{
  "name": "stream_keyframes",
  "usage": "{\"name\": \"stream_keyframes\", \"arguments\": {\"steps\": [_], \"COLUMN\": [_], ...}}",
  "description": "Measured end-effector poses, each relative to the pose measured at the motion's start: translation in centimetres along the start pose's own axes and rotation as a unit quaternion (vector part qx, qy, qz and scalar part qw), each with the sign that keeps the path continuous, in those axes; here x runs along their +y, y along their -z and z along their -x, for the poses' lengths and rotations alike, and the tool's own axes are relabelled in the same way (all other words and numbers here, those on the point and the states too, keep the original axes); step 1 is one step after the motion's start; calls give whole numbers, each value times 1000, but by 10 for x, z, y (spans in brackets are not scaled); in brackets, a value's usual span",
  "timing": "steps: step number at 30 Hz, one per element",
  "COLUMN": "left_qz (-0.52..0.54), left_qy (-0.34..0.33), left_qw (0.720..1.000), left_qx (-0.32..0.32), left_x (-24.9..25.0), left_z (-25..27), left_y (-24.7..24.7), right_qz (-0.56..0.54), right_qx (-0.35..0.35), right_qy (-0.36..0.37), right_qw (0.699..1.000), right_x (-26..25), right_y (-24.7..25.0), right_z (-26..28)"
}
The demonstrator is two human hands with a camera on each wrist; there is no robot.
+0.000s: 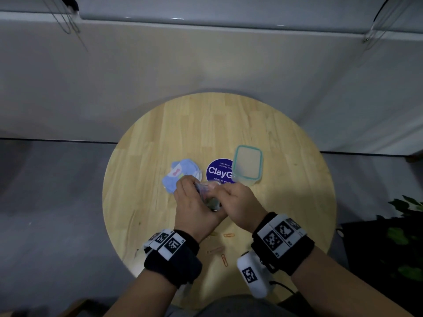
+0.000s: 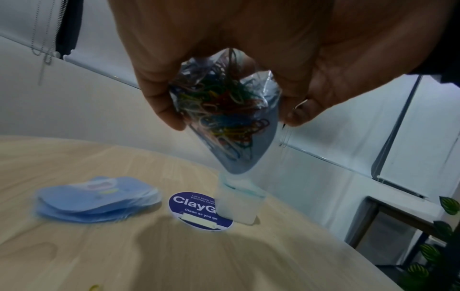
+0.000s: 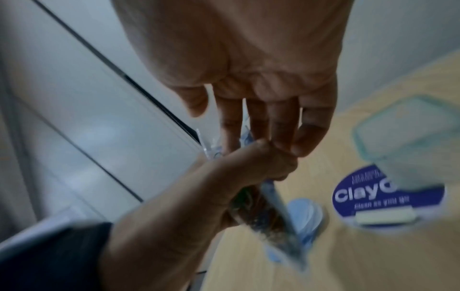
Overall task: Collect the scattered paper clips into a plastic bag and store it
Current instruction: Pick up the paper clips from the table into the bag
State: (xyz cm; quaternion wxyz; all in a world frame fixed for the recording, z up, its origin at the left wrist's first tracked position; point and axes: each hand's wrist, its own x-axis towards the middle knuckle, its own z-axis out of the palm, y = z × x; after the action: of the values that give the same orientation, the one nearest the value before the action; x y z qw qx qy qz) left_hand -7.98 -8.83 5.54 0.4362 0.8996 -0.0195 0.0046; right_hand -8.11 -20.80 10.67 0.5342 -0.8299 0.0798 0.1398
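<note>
A small clear plastic bag (image 1: 209, 197) packed with coloured paper clips hangs above the middle of the round wooden table (image 1: 297, 191). My left hand (image 1: 194, 191) grips the bag's body; in the left wrist view the bag (image 2: 224, 110) sits between thumb and fingers of that hand (image 2: 235, 120). My right hand (image 1: 225, 191) is at the bag's top edge, its fingers (image 3: 273, 126) pinching the clear mouth of the bag (image 3: 271, 216). Several loose paper clips (image 1: 229, 235) lie on the table below my wrists, one orange clip (image 1: 225, 260) near the front edge.
A clear box with a teal rim (image 1: 247, 164) stands open just beyond my hands, partly over a round purple sticker (image 1: 218, 171). A stack of blue cards (image 1: 183, 173) lies to the left. A plant (image 1: 405, 225) is off the table's right side.
</note>
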Motion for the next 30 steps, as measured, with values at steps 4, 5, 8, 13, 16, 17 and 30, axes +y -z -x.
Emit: {"name": "stream_keyframes", "arguments": {"steps": [4,5,8,13,16,17,30], "left_qz": [11,17,106,225,298,305,311], "left_qy": [16,19,54,111,173,184,158], "left_qw": [1000,999,987,942,892,881,867], "left_qx": [-19,-38,-112,-221,-292,-311,-356], "left_x": [0,1,6,-15,-20,-21,-33], "left_z": [2,2,2,-4,0,2,6], "left_y": [5,8,20,30,27,26,18], "right_qz": [105,114,110,145,136,131,234], "right_qx": [-39,-42,-56,-94,-121,-126,-42], "right_qy": [43,50,63,119,113,113,198], "right_qw": [993,991,990,978,977,977,951], "right_x": [3,4,7,14,17,19,20], "right_y": [9,13,27,44,39,35,25], "right_z": [-3,-7,-16,-21,-18,-17,-7]}}
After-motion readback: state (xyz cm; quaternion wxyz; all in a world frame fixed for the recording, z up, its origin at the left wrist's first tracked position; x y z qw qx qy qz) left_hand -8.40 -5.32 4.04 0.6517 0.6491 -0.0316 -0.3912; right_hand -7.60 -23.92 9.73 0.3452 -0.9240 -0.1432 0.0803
